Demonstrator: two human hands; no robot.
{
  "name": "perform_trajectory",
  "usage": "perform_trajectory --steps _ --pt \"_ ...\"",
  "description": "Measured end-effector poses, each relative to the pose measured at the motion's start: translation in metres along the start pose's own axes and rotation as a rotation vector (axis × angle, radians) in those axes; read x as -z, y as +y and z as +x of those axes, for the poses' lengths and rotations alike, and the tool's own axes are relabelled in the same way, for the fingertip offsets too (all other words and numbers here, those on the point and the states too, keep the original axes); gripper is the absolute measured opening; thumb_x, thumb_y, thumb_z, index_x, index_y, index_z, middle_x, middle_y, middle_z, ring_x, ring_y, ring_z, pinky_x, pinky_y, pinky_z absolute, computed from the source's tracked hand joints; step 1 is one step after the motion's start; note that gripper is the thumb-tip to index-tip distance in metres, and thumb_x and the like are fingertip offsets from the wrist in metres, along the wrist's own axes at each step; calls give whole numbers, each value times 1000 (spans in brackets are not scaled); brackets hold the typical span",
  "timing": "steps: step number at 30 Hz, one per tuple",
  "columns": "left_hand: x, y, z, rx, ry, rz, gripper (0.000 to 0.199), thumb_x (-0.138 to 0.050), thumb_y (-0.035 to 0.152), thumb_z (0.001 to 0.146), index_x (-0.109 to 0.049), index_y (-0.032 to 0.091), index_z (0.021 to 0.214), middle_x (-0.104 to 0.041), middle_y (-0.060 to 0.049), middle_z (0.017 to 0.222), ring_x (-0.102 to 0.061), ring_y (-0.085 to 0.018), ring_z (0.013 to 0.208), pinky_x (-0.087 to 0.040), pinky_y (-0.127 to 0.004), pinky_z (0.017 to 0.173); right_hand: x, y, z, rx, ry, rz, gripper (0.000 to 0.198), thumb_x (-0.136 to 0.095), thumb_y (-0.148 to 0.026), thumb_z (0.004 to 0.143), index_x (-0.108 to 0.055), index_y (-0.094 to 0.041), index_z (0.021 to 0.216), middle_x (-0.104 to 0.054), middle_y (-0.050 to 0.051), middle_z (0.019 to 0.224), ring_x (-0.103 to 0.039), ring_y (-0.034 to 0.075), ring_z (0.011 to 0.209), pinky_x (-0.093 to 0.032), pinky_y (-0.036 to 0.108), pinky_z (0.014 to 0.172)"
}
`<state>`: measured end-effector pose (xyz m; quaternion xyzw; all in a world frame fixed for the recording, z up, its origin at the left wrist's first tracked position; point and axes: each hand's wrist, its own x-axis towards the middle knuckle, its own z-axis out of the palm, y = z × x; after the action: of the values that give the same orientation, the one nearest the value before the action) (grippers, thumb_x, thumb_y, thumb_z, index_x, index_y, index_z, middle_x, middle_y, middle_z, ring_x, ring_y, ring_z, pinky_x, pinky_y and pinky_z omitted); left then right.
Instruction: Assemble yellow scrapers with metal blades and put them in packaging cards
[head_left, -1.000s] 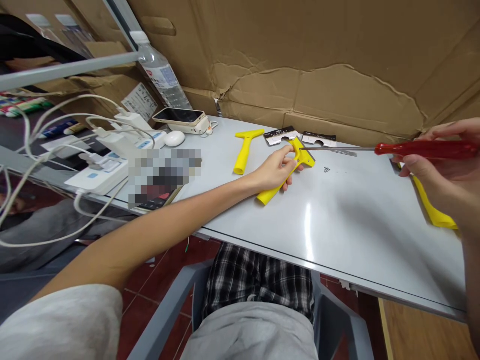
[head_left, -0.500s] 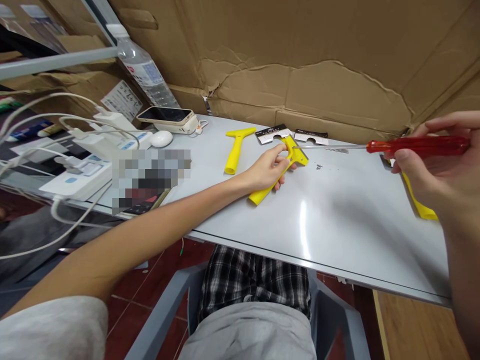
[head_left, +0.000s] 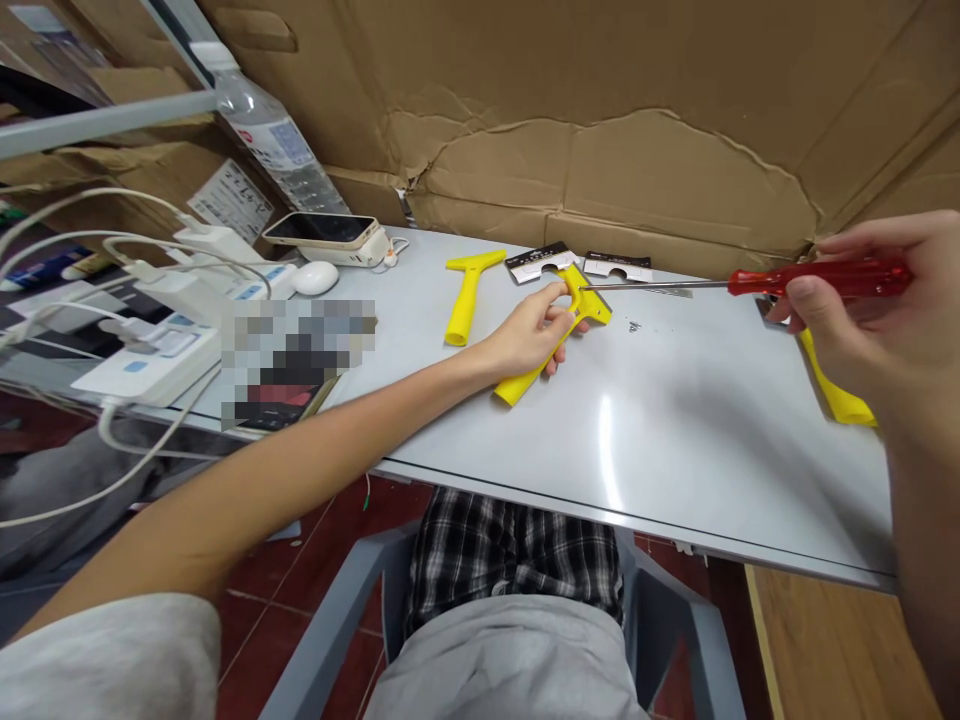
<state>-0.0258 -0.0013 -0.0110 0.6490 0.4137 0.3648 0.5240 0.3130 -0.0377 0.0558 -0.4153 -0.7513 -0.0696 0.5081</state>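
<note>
My left hand (head_left: 534,328) is closed around a yellow scraper (head_left: 523,384), its head pointing away from me on the table. In my right hand (head_left: 855,310) is a screwdriver with a red handle (head_left: 817,278); the long shaft reaches left and its tip meets the scraper's head. Left of my left hand lies another yellow scraper handle (head_left: 466,303). A further yellow handle (head_left: 836,385) lies partly hidden behind my right hand. Two blade packs, one black and white (head_left: 537,262) and another (head_left: 618,268), lie behind the held scraper. Small screws (head_left: 634,327) rest to its right.
On the left are a power strip (head_left: 142,360) with white cables, a white mouse (head_left: 315,277), a phone (head_left: 322,230) on a charger and a plastic bottle (head_left: 277,140). Cardboard (head_left: 600,90) stands along the back edge of the table (head_left: 510,450).
The view has shifted slightly. My left hand still grips the scraper, and the screwdriver tip stays at its head. The red handle appears turned a little in my right hand.
</note>
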Motion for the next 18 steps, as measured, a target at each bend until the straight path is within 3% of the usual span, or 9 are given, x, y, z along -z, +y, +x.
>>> perform_trajectory --steps 2,4,6,11,13,18 --pt "0 1 -1 6 -2 3 25 -57 29 110 -58 22 134 -76 -14 119 -59 -8 54 -50 -22 45 2 2 1 -8 -52 34 57 -87 -31 73 -68 -20 125 -71 4 100 -75 11 79 -59 16 62" --pt "-1 3 -1 19 -3 6 24 -55 28 110 -57 21 133 -75 -14 119 -59 -7 54 -50 -21 45 4 1 1 -24 -108 114 71 -91 -31 67 -65 -23 132 -69 7 119 -75 13 95 -65 20 70" --pt "-1 4 -2 26 -2 6 25 -53 27 111 -56 20 135 -75 -14 119 -59 -7 54 -50 -21 45 5 0 0 -37 -130 185 76 -93 -29 65 -64 -26 135 -66 8 129 -75 14 99 -66 22 71" --pt "-1 5 -2 31 1 7 25 -52 26 112 -56 20 136 -75 -14 121 -59 -6 55 -49 -21 46 8 -5 -1 -91 -126 18 54 -83 -31 82 -67 -21 133 -72 2 95 -75 9 76 -62 14 67" --pt "-1 5 -2 36 1 10 26 -50 24 112 -56 20 137 -75 -14 121 -59 -7 55 -49 -22 46 10 -7 -1 -123 -169 -3 55 -79 -32 86 -64 -21 138 -71 0 87 -73 7 70 -60 12 65" --pt "-1 3 -2 42 5 -2 28 -51 26 112 -56 20 139 -75 -14 119 -60 -7 55 -49 -22 47 12 -10 1 -131 -255 164 76 -86 -27 74 -55 -26 144 -70 2 111 -77 12 86 -63 19 66"
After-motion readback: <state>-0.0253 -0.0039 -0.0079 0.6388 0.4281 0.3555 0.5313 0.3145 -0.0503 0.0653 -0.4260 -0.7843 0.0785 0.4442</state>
